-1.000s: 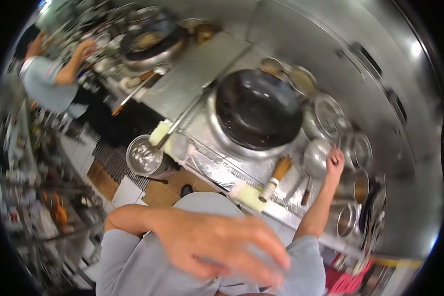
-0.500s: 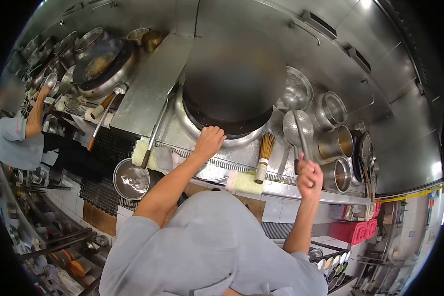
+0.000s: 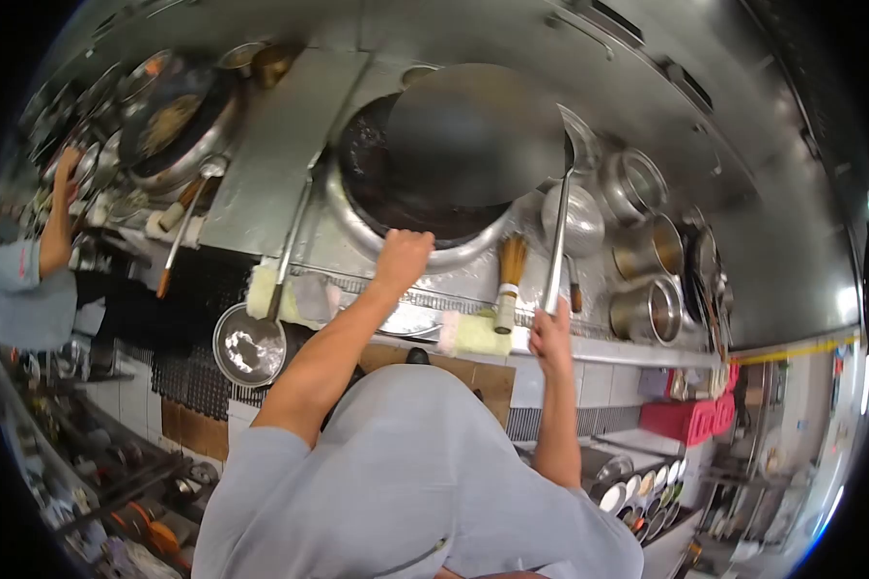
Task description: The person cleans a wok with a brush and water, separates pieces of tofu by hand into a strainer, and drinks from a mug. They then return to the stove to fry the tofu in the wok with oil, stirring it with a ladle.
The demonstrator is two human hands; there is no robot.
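Left hand [image 3: 403, 256]: grip closed on the near rim of the wok [image 3: 463, 135], which is blurred and apparently tipped over the burner ring [image 3: 357, 217] at the middle of the surface [image 3: 280, 164].

Right hand [image 3: 550, 340]: grip closed round the handle end of the ladle [image 3: 558, 232], at the surface's front edge. The ladle's long axis runs straight away from the grip toward the back edge, with its bowl at the wok's right rim.

A bamboo brush [image 3: 508, 280] lies just left of the handle.

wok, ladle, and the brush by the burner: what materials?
Wok: dark, matte metal, likely seasoned carbon steel, though it is blurred, so unsure. Ladle: bright, reflective shaft, looks like stainless steel. Brush: tan split bristles bundled above a pale band, probably bamboo. The left hand grips the wok's near rim and the right hand holds the ladle's handle end.
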